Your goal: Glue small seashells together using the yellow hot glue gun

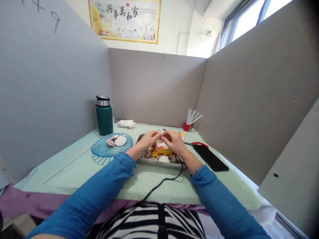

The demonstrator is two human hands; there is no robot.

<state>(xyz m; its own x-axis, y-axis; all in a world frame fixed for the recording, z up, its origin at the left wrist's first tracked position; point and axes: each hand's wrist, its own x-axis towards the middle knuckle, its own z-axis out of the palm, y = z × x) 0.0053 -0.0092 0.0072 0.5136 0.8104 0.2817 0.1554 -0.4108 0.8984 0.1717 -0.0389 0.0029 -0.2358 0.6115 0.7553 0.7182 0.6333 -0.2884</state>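
Note:
My left hand (150, 139) and my right hand (173, 141) meet above a metal tray (156, 163). Fingertips of both are pinched close together around something too small and too hidden to name. Beneath them in the tray lies a yellow glue gun (162, 151), partly covered by my hands. A black cord (163, 181) runs from the tray's right side toward my lap. Shells and a white disc (164, 159) lie around the glue gun.
Left of the tray is a blue scalloped plate (97, 150) with shells and a white disc. A green bottle (104, 118) stands behind it. To the right lie red-handled scissors (200, 145) and a black phone (210, 157). Behind, a red cup (186, 126) holds several white sticks. Grey partitions enclose the table.

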